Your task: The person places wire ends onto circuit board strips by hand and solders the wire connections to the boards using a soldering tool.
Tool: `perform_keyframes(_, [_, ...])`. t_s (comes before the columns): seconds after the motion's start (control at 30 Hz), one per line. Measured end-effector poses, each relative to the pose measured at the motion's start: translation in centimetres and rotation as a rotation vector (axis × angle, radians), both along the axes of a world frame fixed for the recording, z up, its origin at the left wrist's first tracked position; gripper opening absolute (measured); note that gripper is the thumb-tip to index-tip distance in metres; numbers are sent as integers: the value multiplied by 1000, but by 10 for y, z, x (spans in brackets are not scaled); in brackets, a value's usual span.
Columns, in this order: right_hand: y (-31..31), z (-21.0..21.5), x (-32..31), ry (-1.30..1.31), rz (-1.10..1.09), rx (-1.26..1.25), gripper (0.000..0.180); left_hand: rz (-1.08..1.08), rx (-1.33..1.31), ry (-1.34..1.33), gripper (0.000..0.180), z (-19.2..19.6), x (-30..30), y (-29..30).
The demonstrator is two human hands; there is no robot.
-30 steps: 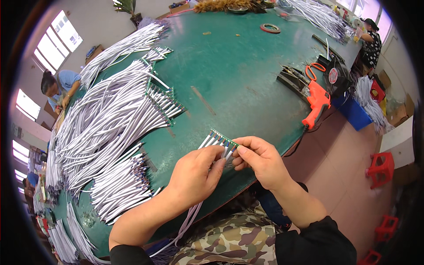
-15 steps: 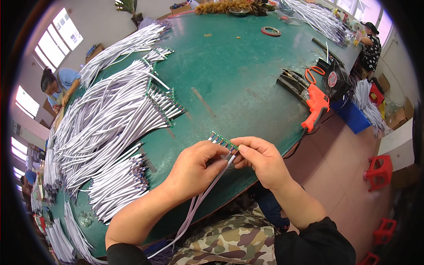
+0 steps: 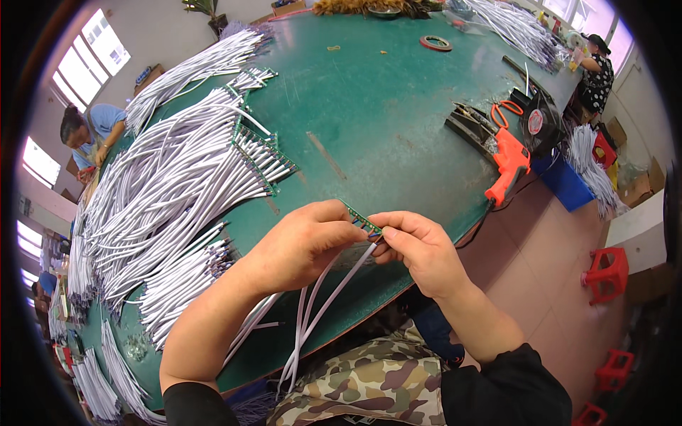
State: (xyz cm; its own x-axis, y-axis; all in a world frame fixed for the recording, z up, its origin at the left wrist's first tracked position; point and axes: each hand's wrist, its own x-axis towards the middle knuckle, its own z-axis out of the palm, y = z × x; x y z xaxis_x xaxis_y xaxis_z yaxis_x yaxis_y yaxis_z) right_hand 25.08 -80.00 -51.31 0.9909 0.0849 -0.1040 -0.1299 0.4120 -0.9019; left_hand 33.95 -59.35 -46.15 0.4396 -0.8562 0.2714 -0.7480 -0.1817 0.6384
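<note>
Between my two hands, above the near edge of the table, is a narrow green circuit board strip (image 3: 362,218) with a row of small contacts. My right hand (image 3: 420,250) pinches its right end between thumb and fingers. My left hand (image 3: 309,238) is closed at the strip's lower side, its fingertips on a white cable end by the contacts; the exact grip is partly hidden. Several white cables (image 3: 332,302) hang below the hands toward my lap, one reaching up to the strip's right end. More loose cables (image 3: 250,328) lie under my left forearm.
Large bundles of white cables (image 3: 163,163) cover the table's left side, some ending in green strips (image 3: 256,167). At right lie an orange glue gun (image 3: 509,167), orange scissors (image 3: 506,112) and a black fan-like device (image 3: 541,128). A tape roll (image 3: 435,44) lies farther back. Co-workers sit left and far right.
My left hand has shifted slightly up and left along the strip. More cables now show hanging below it and under my left forearm. My right hand keeps its pinch on the strip.
</note>
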Motion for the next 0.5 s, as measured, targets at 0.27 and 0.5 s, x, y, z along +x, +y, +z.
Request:
perform_keyframes(0.27, [2,2,1,13,-3,-15,28,-74,99,-333,40,11,5,-2])
perform_keyframes(0.5, [5,4,1,32,18,-22,29,-162,217,-434,30,28,7,-5])
